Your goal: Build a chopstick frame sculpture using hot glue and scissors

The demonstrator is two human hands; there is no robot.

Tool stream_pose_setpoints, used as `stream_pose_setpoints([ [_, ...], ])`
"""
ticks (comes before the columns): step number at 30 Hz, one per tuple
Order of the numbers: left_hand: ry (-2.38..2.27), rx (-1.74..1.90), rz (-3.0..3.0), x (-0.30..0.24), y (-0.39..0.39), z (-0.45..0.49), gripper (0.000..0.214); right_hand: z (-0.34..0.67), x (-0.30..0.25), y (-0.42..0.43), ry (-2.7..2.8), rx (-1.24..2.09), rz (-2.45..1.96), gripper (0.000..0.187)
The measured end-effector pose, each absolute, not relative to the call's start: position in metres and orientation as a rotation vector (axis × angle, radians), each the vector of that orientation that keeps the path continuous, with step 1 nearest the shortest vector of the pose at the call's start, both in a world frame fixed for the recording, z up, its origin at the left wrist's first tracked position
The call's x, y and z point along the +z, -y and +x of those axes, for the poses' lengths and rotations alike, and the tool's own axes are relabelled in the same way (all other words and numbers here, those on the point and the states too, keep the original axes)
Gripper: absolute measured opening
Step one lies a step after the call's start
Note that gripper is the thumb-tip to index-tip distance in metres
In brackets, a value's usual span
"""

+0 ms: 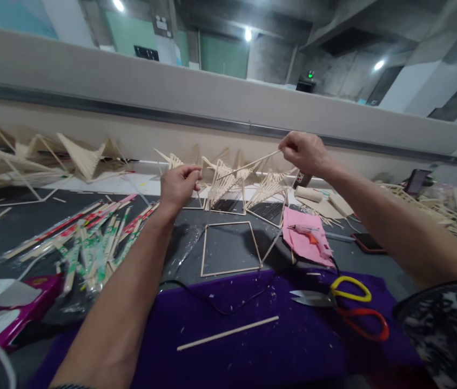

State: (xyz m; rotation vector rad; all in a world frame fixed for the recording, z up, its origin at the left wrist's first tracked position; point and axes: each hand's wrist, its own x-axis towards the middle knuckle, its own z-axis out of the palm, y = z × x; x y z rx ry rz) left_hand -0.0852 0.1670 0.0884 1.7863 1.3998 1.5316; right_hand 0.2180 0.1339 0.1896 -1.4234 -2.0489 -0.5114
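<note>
My right hand [303, 153] is raised at the back of the table, its fingers closed on one end of a thin wooden stick [259, 160]. That stick slopes down to the left, across a model of wooden sticks [226, 186] with fanned, twisted surfaces. My left hand [180, 186] is closed at the model's left side, thumb and fingers pinched together; what they hold is too small to make out. In front of the model, a four-sided stick frame [232, 270] lies on the dark table. A loose wooden stick [228, 333] rests on the purple cloth [293, 346].
Scissors [334, 300] lie on the cloth. A glue gun [311, 235] sits on pink paper [307, 254], with its cable nearby. Packaged sticks [91, 248] and a magenta package [21, 310] lie left. More stick models [86, 154] stand along the wall. A phone [368, 243] lies right.
</note>
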Motion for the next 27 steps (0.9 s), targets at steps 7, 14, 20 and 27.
stream_pose_setpoints([
  [7,-1.052,1.65,1.872,0.179,-0.058,-0.039,0.025,0.217,0.213,-0.031,2.035,-0.419,-1.218,0.018],
  [14,-0.713,0.894,1.839,0.168,0.065,-0.015,0.027,0.192,0.19,0.1,2.262,-0.1,-0.978,0.013],
  [20,-0.605,0.579,1.442,0.113,0.096,-0.014,0.027,0.195,0.142,0.128,2.435,0.025,-0.814,0.01],
  [27,-0.593,0.486,1.139,0.072,0.092,-0.006,0.024,0.198,0.105,0.12,2.451,0.022,-0.773,0.013],
])
